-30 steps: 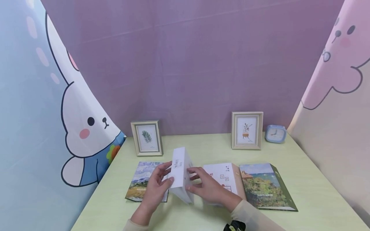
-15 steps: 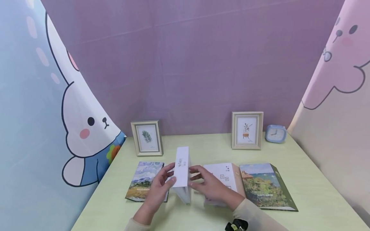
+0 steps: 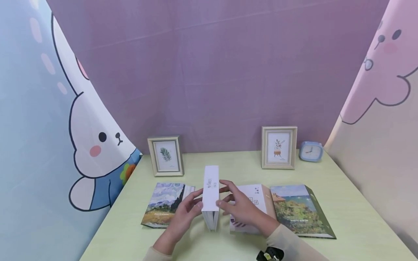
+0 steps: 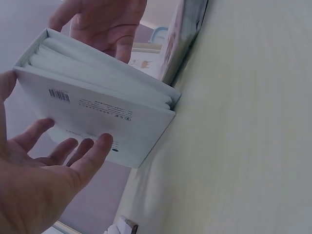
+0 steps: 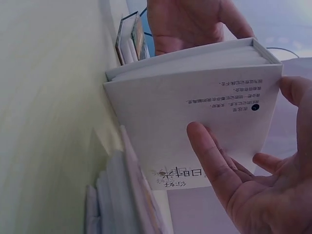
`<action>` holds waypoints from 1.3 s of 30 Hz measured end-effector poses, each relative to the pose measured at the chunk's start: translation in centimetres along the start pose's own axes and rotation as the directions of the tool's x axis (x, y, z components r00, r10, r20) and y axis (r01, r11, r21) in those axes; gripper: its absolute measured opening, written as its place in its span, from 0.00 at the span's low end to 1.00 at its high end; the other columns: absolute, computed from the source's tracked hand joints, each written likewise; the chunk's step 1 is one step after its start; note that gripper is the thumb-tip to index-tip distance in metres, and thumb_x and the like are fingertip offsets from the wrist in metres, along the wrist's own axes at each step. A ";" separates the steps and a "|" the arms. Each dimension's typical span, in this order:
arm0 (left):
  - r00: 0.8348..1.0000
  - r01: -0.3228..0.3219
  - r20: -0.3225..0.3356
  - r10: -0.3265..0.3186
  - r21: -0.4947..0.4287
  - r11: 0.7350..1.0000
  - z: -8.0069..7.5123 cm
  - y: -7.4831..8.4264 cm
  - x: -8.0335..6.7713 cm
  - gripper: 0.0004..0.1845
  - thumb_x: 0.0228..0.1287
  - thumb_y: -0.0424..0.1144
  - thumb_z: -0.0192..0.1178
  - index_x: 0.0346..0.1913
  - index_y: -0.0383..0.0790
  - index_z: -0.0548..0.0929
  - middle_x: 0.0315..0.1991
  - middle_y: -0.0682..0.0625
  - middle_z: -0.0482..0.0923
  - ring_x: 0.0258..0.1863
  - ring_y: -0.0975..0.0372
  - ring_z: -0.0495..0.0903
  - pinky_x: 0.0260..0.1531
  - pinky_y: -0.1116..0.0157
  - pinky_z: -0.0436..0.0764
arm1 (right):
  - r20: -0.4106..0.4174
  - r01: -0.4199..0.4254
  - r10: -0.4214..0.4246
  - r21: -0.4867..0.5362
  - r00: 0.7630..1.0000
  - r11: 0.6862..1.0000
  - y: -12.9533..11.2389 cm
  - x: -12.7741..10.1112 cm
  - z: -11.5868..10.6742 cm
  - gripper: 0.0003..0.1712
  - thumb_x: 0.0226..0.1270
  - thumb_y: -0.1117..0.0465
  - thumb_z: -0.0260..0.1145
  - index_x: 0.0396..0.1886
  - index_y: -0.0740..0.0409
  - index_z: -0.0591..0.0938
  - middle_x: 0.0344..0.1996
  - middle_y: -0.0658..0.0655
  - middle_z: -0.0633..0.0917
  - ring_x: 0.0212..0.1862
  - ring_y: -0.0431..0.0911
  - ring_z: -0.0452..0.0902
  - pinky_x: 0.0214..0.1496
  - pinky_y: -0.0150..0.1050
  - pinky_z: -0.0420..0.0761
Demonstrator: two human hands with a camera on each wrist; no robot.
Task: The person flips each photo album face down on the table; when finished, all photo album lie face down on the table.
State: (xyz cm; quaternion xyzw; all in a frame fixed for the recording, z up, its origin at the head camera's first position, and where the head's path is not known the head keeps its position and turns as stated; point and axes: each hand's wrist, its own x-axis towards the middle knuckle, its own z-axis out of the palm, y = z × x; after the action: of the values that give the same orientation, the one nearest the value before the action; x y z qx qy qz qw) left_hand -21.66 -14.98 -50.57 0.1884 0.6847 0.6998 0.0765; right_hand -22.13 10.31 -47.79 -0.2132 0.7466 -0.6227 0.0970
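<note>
A thick white photo album [image 3: 210, 188] stands upright in front of me in the head view, its printed spine facing up and its pages below. My left hand [image 3: 187, 214] is along its left side; the left wrist view has those fingertips [image 4: 100, 144] against the back cover [image 4: 92, 105], with lightly bent fingers. Opposite, my right hand [image 3: 240, 206] touches the front cover [image 5: 165, 117], its fingers nearly straight and thumb at the spine's edge. A photo album with a painted landscape [image 3: 161, 204] lies left of my left hand. Partly behind my right hand lies another white album [image 3: 254, 190].
A second landscape album [image 3: 302, 210] lies at the right. Two picture frames, one with a leaf print [image 3: 166, 156] and one with a potted plant [image 3: 279, 146], stand at the back beside a blue alarm clock [image 3: 311, 151]. The table [image 3: 346, 203] is pale green.
The white album has shifted right and turned from tilted to upright. Its spread covers and pages have come together between my hands, which have moved slightly right with it.
</note>
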 end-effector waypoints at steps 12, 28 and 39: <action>0.996 0.008 0.083 -0.019 0.138 0.990 -0.1 -1.4 0.2 0.29 0.79 0.39 0.60 0.78 0.44 0.67 0.79 0.40 0.62 0.76 0.37 0.62 0.68 0.45 0.74 | -0.015 -0.007 0.009 0.080 1.000 0.997 0.6 -0.8 -0.7 0.44 0.78 0.59 0.67 0.84 0.39 0.55 0.70 0.68 0.68 0.53 0.56 0.82 0.41 0.58 0.90; 0.990 -0.012 0.144 -0.003 0.102 0.995 0.1 -1.8 0.2 0.34 0.74 0.33 0.65 0.79 0.37 0.66 0.80 0.41 0.60 0.78 0.39 0.59 0.73 0.41 0.65 | 0.003 0.046 -0.046 0.060 0.999 0.997 1.0 -1.3 -1.5 0.42 0.78 0.67 0.62 0.85 0.53 0.54 0.67 0.72 0.70 0.51 0.54 0.82 0.43 0.58 0.90; 0.987 -0.046 0.156 0.028 0.115 0.992 0.1 -1.9 0.0 0.34 0.72 0.32 0.66 0.77 0.35 0.67 0.81 0.40 0.59 0.79 0.41 0.57 0.75 0.41 0.61 | -0.069 0.029 -0.028 0.009 0.997 1.000 1.0 -1.4 -1.7 0.40 0.75 0.65 0.67 0.81 0.58 0.60 0.67 0.69 0.71 0.51 0.55 0.81 0.40 0.41 0.89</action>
State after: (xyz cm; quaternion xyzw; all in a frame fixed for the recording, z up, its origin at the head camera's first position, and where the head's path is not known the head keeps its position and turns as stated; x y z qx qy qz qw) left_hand -21.91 -14.80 -52.42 0.2588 0.7133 0.6428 0.1051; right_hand -21.77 12.54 -48.58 -0.2018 0.7432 -0.6347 0.0635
